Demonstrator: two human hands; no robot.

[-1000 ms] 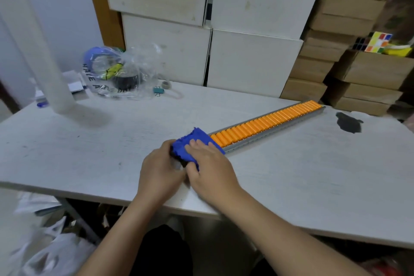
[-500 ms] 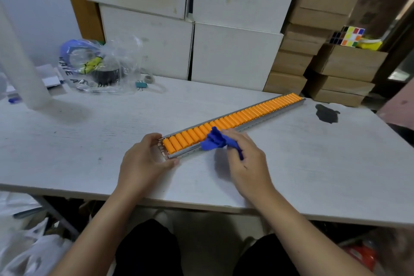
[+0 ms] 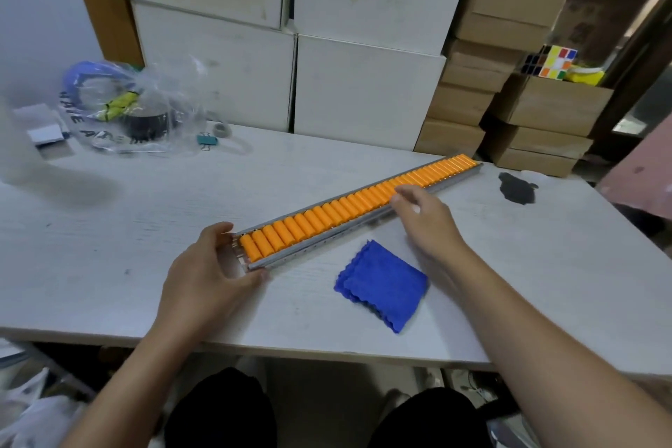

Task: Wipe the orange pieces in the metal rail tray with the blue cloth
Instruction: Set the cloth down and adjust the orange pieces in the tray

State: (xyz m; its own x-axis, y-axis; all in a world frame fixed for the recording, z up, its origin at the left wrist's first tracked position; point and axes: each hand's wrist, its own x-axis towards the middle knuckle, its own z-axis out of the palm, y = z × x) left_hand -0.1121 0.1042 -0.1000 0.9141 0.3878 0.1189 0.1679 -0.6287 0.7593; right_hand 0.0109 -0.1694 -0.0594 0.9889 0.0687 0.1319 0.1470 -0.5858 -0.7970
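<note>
Gripping rail tray end: left hand; right hand fingers loose, touching tray edge, empty.

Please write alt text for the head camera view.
A left hand holds the near end of a metal rail tray of orange pieces; the right hand touches its middle. A folded blue cloth lies beside it.

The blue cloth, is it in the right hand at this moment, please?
No, the cloth lies on the table, apart from the right hand.

clear plastic bag and binder clip on white table; puzzle cube on cardboard boxes
</note>
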